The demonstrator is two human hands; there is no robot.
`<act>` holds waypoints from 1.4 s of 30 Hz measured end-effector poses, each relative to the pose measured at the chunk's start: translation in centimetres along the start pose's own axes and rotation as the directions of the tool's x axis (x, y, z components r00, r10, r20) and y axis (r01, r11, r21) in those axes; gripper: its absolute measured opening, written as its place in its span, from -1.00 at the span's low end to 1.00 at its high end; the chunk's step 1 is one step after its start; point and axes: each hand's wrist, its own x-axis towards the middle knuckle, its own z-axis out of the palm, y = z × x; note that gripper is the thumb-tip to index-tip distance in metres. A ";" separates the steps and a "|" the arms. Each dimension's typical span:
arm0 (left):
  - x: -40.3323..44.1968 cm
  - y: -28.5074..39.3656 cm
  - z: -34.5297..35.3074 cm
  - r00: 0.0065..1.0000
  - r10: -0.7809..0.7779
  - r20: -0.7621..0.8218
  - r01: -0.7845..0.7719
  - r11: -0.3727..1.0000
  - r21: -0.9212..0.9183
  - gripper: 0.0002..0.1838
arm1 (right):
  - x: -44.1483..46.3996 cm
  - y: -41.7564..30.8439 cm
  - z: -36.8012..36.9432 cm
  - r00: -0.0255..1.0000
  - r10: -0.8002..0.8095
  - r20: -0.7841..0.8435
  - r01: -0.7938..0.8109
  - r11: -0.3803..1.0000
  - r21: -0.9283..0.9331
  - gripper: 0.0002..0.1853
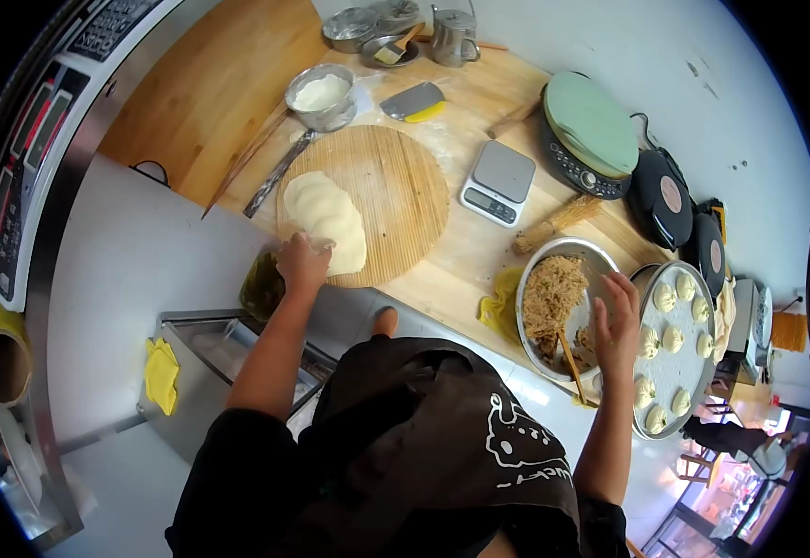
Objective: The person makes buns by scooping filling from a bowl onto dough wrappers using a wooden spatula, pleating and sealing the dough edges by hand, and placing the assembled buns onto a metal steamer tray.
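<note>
My left hand [304, 261] is at the near edge of a stack of thin, pale dough wrappers [329, 209], its fingers pinched on the edge of a wrapper. The overlapping wrappers lie on the left part of a round wooden board [403, 200]. My right hand [618, 325] is over the right rim of a metal bowl [568, 245], its fingers apart and holding nothing. Brown, grainy filling [554, 293] fills the bowl's left side, and a wooden-handled utensil [569, 355] leans in it. Beside the bowl, a round tray [679, 363] holds several pleated buns [672, 339].
A digital scale [498, 183], a scraper [412, 100] and a bowl of flour [321, 96] stand beyond the board. A green-lidded round appliance [591, 126] is by the wall. A rolling pin [279, 175] lies left of the board. A yellow cloth [501, 305] touches the filling bowl. Another person [730, 435] is far right.
</note>
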 end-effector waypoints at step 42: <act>-11.3 19.8 0.5 0.368 0.751 0.549 0.926 -0.244 -0.287 -0.45 | -5.4 1.9 1.8 0.868 0.368 0.333 -0.117 0.804 -0.583 -0.66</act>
